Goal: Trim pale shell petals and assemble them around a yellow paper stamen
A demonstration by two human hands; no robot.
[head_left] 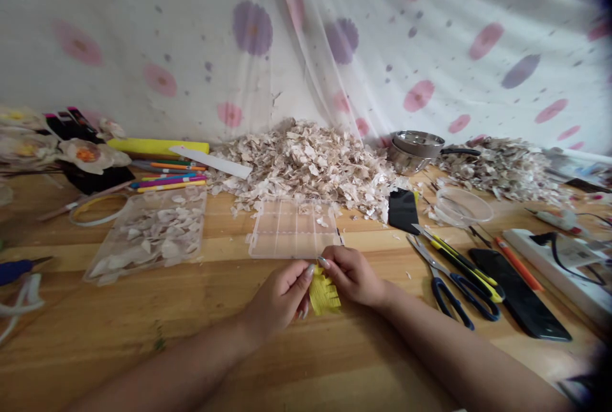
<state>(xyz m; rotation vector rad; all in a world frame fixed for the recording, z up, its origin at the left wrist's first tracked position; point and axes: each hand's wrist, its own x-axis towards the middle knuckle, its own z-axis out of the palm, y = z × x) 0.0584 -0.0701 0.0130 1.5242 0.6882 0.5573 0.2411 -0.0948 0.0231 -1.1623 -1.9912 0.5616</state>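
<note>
A small piece of yellow crepe paper (325, 294), cut into a fringe along its right side, hangs from my fingers over the middle of the wooden table. My left hand (282, 291) pinches its upper left part between thumb and fingers. At the top edge, my right hand (351, 275) closes thumb against finger on the same paper. Both sets of fingertips nearly meet. Just beyond them lies a clear plastic compartment box (294, 227) with a few pale flakes near its back edge.
A heap of pale flakes (310, 163) stands at the back. To the left lies a tray of flakes (157, 230), with pens (169, 179) behind. Scissors (444, 278), a yellow cutter (466, 265), a phone (519, 294) and a power strip (564, 272) are at right.
</note>
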